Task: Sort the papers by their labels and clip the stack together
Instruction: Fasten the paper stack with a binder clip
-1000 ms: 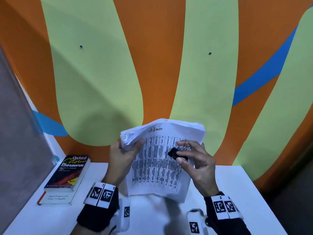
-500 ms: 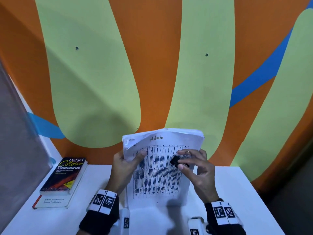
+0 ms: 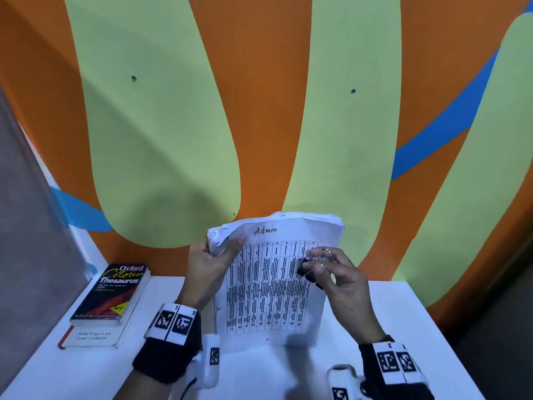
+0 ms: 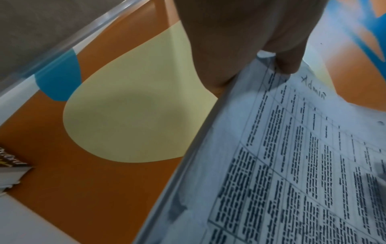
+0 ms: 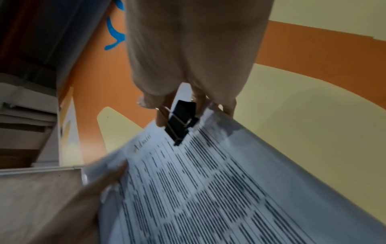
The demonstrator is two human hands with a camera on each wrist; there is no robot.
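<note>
White paper fills the middle of my head view: the stack of papers [image 3: 274, 281] stands nearly upright on its long axis, bottom edge down by the table [image 3: 403, 313] near its middle, the handwritten "Admin" heading at the top and the printed grid facing me. The top leans slightly away, toward the wall. My left hand [image 3: 206, 272] grips the stack's upper left corner, thumb on the front sheet and fingers [image 4: 288, 64] curled round behind, where the sheets look crumpled. My right hand [image 3: 343, 278] pinches a black binder clip [image 5: 181, 120] by its wire handles in front of the upper right part of the page; its long axis runs slantwise, mouth toward the sheet (whether it touches the paper I cannot tell).

Compared with a second ago, the stack stands straighter, its top edges sit more squarely together, and the clip's silver loop now shows above my fingertips.

The table is white and set against an orange wall [image 3: 259, 96] with pale green shapes and blue bands. Near the table's left edge lies an Oxford thesaurus [image 3: 114, 293] on another book [image 3: 92, 336].
</note>
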